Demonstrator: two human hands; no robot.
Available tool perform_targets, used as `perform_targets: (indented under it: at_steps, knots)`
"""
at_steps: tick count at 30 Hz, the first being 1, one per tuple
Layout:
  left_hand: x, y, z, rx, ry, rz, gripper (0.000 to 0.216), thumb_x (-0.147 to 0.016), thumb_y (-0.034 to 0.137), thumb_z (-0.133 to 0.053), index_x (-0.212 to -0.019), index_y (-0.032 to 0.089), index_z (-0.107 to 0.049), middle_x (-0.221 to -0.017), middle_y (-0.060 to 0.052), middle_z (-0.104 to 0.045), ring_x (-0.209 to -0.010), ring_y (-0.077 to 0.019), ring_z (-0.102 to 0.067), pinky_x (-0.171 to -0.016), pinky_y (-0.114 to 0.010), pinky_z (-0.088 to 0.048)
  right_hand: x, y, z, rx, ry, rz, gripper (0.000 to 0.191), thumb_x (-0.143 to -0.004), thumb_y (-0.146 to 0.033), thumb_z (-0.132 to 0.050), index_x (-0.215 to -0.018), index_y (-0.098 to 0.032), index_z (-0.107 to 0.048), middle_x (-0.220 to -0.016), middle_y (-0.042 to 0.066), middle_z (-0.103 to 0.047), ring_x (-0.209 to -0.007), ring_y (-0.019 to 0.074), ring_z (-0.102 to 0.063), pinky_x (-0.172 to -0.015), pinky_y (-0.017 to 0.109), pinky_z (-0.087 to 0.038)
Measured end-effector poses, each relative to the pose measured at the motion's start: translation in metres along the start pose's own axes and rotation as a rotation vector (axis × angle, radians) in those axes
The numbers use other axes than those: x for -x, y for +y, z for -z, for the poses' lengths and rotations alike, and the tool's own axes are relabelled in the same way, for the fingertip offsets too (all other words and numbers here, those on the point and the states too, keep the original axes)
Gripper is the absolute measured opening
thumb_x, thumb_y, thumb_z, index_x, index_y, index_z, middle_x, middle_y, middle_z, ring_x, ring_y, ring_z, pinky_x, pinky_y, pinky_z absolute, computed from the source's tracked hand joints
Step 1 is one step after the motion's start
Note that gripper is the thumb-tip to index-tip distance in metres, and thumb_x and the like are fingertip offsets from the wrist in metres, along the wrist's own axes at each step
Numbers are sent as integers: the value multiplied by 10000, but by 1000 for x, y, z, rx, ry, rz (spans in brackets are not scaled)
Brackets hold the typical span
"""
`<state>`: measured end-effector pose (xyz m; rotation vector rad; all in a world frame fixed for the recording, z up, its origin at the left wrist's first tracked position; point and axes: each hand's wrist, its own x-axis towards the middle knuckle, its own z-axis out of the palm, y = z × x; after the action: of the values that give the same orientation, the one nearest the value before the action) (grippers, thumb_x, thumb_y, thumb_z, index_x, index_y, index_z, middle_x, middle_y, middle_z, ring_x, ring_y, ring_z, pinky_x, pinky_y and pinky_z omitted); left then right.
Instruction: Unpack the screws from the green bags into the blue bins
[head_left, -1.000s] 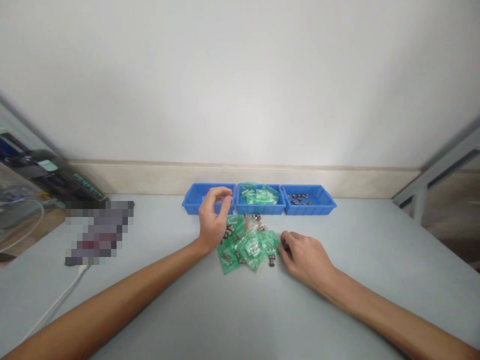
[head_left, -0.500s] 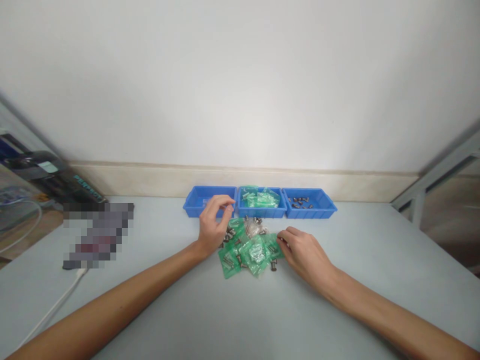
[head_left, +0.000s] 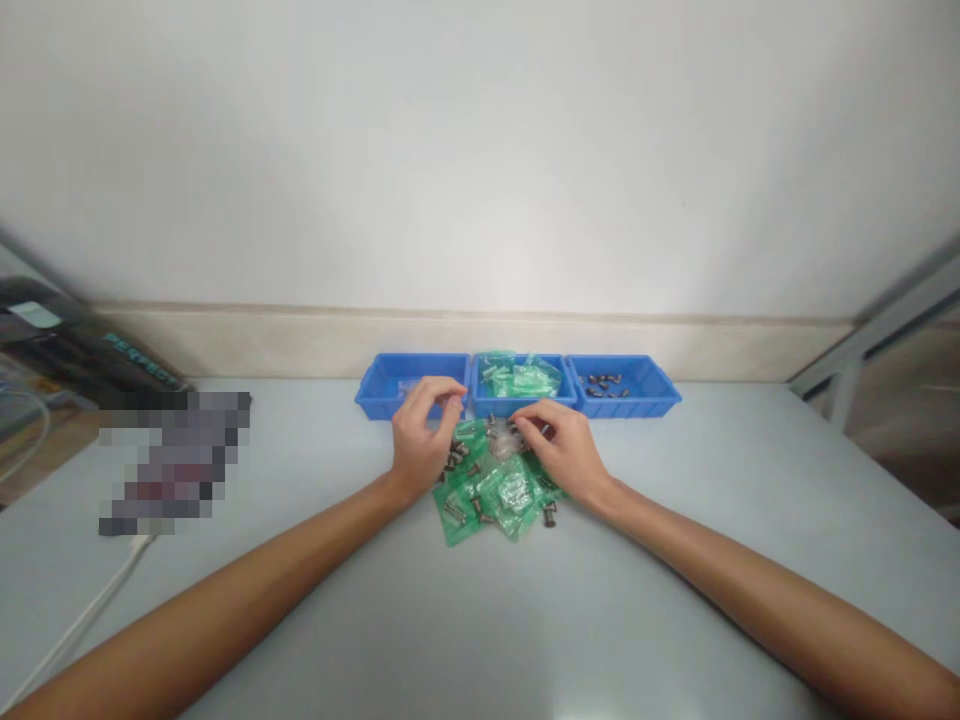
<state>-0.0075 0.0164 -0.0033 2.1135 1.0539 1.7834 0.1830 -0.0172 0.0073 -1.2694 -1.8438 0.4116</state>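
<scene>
A pile of green plastic bags (head_left: 510, 495) lies on the table between my hands, with small metal fasteners on and around it. My left hand (head_left: 421, 440) is raised at the pile's left side, before the left blue bin, thumb and fingertips pinched together; anything between them is too small to make out. Over the pile's far right part is my right hand (head_left: 566, 450), its fingers closed near a clear plastic bag (head_left: 504, 444) and some fasteners. What those fingers hold, if anything, is hidden. A few loose fasteners (head_left: 550, 515) sit at the pile's right edge.
Three blue bins stand in a row by the wall: the left bin (head_left: 375, 385) has clear packets, the middle bin (head_left: 525, 403) green bags, the right bin (head_left: 637, 408) several fasteners. A blurred dark device (head_left: 184, 460) with a white cable (head_left: 82, 620) lies at left.
My right hand has moved left and away from me, from the pile's right edge to its far part. My left hand stays near the left bin, its fingertips closer together. The view has shifted slightly.
</scene>
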Motion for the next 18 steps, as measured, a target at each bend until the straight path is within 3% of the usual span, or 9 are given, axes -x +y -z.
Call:
perform_targets:
  at_steps: [6,14,18]
  knots:
    - [0,2,1,0,-55,-29,119,-903,135,-512,-847,166,-612,-834,-16,-626,-741,-127,-591,-706,-257,-483,-7,-7,9,139,-82,1,152,-806,-89,-586,-856,-156,-713,-776,39,-699,-698,162,-611,-703,275,-454]
    - [1,7,2,-76,-97,-156,140,-915,125,-488,-852,163,-607,-815,-28,-640,-778,-140,-595,-743,-268,-484,-20,-4,19,348,-345,-63,210,-821,-76,-543,-869,-155,-732,-841,56,-743,-779,188,-658,-731,270,-439]
    - [1,7,2,-83,-96,-175,143,-913,119,-488,-853,162,-611,-827,-32,-645,-800,-143,-601,-757,-268,-484,-23,-8,33,508,-472,-80,203,-802,-88,-555,-854,-165,-736,-809,70,-741,-749,209,-665,-652,269,-414]
